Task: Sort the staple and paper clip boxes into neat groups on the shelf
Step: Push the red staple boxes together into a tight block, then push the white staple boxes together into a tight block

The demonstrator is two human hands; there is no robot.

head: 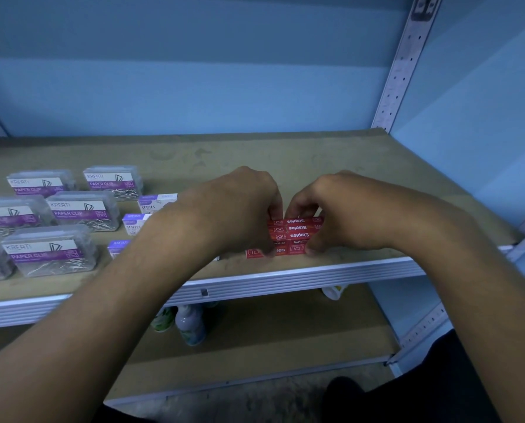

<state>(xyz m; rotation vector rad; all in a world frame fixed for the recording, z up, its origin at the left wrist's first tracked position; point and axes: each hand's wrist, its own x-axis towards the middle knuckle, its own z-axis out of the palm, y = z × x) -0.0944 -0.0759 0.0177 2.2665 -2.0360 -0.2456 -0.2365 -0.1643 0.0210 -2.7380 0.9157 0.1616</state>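
Observation:
Several small red staple boxes (295, 235) lie packed side by side near the front edge of the brown shelf (255, 157). My left hand (240, 209) pinches their left end and my right hand (340, 212) pinches their right end, fingers closed on the group. Left of my left forearm stand three white and purple staple boxes (154, 201), partly hidden by the arm. Further left, several clear plastic paper clip boxes (81, 210) with purple labels sit in rows.
A white metal rail (316, 277) edges the shelf front. A perforated upright (401, 65) stands at the back right. On the lower shelf (270, 337) below are small bottles (191, 323) and a white cup-like object (331, 291).

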